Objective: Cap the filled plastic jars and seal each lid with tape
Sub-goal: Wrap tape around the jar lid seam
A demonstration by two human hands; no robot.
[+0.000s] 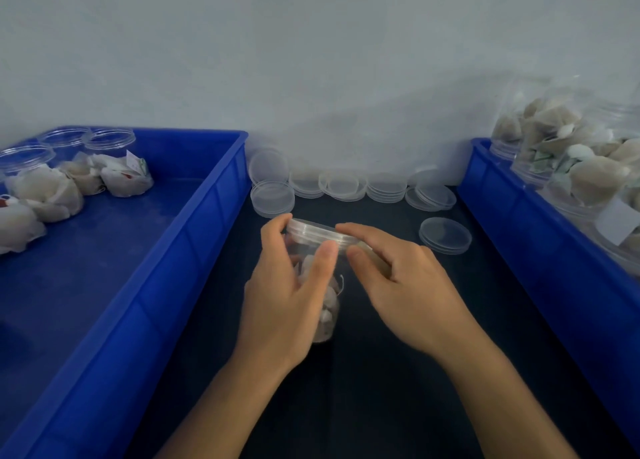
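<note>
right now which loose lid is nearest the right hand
The single lid lying flat by itself on the dark mat, just beyond the right hand; the other lids sit back along the wall.

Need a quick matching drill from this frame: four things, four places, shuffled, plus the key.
Things
1. jar with lid
2. single loose lid
3. open filled jars
4. row of spare lids

Places
A. along the wall, between the two bins
B. inside the left blue bin, at its far end
C. held between the left hand and right hand
D. alone on the dark table, right of the hands

Pairs: 1-C, 2-D, 3-B, 4-A
</note>
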